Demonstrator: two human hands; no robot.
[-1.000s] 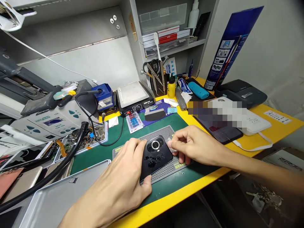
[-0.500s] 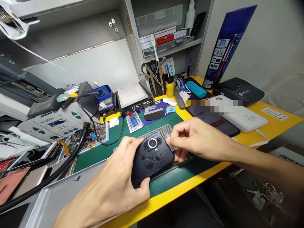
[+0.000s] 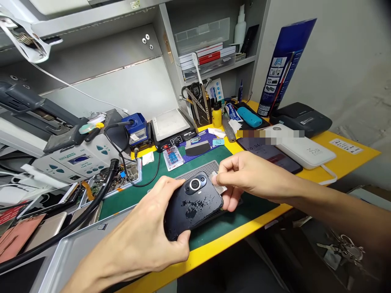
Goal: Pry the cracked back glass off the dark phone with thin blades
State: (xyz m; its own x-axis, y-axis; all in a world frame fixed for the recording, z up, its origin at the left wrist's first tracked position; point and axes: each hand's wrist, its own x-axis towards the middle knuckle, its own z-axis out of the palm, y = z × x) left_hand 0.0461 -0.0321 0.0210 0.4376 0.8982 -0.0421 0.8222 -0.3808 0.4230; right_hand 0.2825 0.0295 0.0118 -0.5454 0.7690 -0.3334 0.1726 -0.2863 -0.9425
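Note:
A dark smartphone lies back up over the green mat, raised a little, with wet-looking patches below its round camera ring. My left hand grips it along the left side, thumb at the near edge and fingers at the far edge. Between the thumb and fingers of my right hand is a thin, shiny metal sheet, held against the phone's right edge. Whether the sheet goes into the seam I cannot tell. Beneath the phone, a perforated grey plate is partly covered.
Behind stand a heating plate, a pen holder and a yellow bottle. To the right lie another phone and a white power bank. A black hose crosses the left side, near a rework station.
The camera view has shifted slightly. The phone is tilted a little more, and more of the metal sheet shows between my right fingers and the phone's edge. Both grips stay the same.

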